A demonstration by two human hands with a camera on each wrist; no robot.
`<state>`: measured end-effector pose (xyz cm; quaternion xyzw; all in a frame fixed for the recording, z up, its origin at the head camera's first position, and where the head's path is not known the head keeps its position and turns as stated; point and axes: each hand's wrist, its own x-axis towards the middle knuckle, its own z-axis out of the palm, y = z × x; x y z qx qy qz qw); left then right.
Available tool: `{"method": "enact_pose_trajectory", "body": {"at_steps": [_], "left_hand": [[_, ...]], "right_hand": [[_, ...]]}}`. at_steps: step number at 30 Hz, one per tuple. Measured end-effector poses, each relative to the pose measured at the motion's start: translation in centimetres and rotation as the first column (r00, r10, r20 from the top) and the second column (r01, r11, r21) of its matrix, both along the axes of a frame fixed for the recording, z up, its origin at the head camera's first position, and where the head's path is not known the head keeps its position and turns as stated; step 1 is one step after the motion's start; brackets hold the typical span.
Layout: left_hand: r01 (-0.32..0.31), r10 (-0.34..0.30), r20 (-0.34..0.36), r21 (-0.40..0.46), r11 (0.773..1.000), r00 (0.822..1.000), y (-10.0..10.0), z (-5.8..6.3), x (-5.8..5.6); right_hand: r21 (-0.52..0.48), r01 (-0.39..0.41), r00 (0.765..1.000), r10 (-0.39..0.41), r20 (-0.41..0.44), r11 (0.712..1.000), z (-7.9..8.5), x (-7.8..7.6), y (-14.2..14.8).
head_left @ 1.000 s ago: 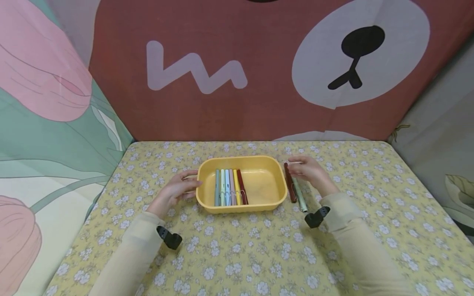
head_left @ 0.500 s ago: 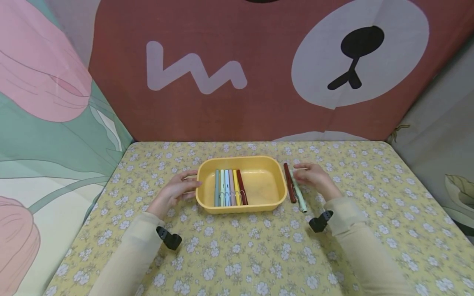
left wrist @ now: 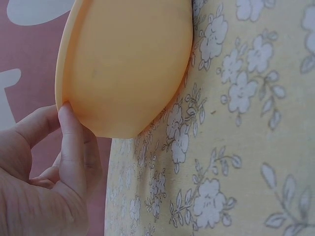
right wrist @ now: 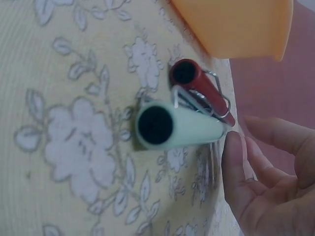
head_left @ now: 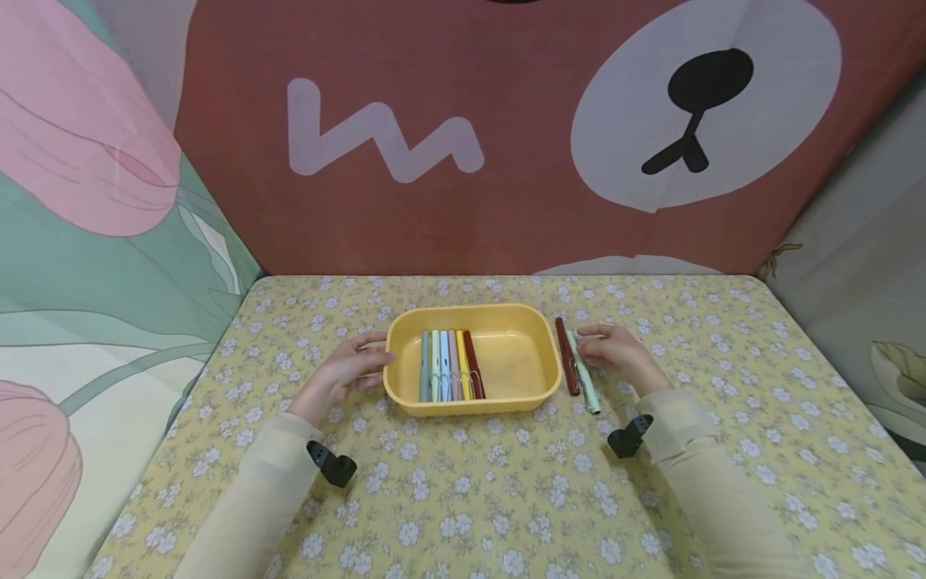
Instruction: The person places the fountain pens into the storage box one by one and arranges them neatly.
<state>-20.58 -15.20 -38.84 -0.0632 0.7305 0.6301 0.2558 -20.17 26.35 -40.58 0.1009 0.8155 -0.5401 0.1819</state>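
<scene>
A yellow plastic tray (head_left: 521, 402) holds a row of capped pens in grey-blue, pale green, light blue, mauve, yellow (head_left: 463, 362) and dark red. At its left end my left hand (head_left: 347, 371) pinches the rim, seen closely in the left wrist view on the tray's wall (left wrist: 128, 64). Right of the tray, a dark red pen (head_left: 566, 358) and a pale green pen (head_left: 586, 378) lie side by side on the cloth. My right hand (head_left: 615, 354) is at the green pen's far end, fingers relaxed and slightly apart; contact is hard to tell.
A yellow flowered cloth (head_left: 463, 498) covers the table. Behind it rises a reddish-brown backdrop (head_left: 434, 225) with a cartoon bear. Printed fabric hangs at both sides. Each wrist carries a small black camera (head_left: 629, 437).
My right hand has drawn back to the right from above the two pens, uncovering the green pen's far end. The left hand and tray stay in place.
</scene>
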Motion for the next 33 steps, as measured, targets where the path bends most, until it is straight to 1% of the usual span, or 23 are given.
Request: {"method": "enact_pose_trajectory", "body": {"at_steps": [5,9,13,20,26,33], "left_hand": [[-0.003,0.003,0.001,-0.002,1.0,1.0,0.07,0.09,0.01],[-0.014,0.014,0.01,-0.022,1.0,1.0,0.09,-0.29,-0.27],[-0.008,0.008,0.012,-0.015,1.0,1.0,0.08,-0.52,-0.4],[-0.016,0.016,0.015,-0.01,1.0,1.0,0.1,-0.33,-0.3],[-0.015,0.015,0.015,-0.004,1.0,1.0,-0.07,-0.4,-0.33],[-0.012,0.012,0.013,-0.012,1.0,1.0,-0.09,-0.26,-0.19]], "right_hand": [[-0.028,-0.013,1.0,0.014,0.006,1.0,-0.25,0.04,0.19],[-0.035,-0.024,1.0,0.025,0.006,0.999,-0.35,0.06,0.34],[-0.013,-0.027,1.0,0.027,0.008,1.0,-0.43,0.08,0.49],[0.019,-0.033,0.999,0.033,0.021,0.999,-0.72,0.05,0.51],[0.073,-0.055,0.998,0.053,0.033,0.996,-0.56,-0.05,0.31],[0.164,-0.089,0.996,0.084,0.038,0.982,-0.4,-0.3,-0.32]]}}
